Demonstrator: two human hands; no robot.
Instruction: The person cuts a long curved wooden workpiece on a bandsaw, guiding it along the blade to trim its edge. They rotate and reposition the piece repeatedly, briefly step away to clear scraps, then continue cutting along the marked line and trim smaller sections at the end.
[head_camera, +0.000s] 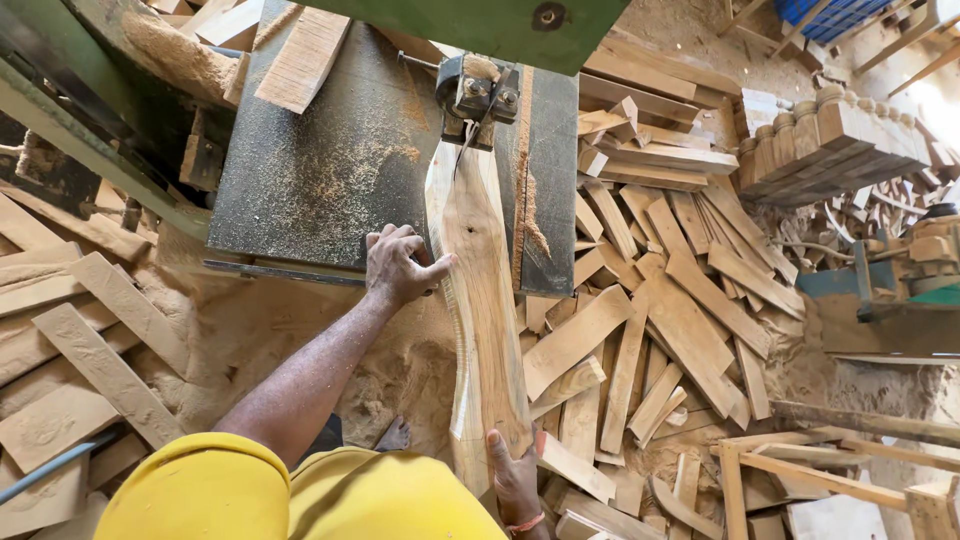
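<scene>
A long curved wooden plank (482, 300) lies lengthwise on the dark metal saw table (320, 170), its far end at the blade guide (478, 95) of a band saw. My left hand (400, 266) presses against the plank's left edge near the table's front rim. Low in the view, my right hand (514, 478) grips the plank's near end, thumb on top. My yellow sleeve fills the bottom of the view.
A heap of cut wooden offcuts (660, 320) lies right of the table. Sawdust (300, 340) covers the floor below. Flat boards (90, 360) lie at the left. Turned wooden pieces (830, 140) are stacked at upper right; a wooden frame (830, 480) stands at lower right.
</scene>
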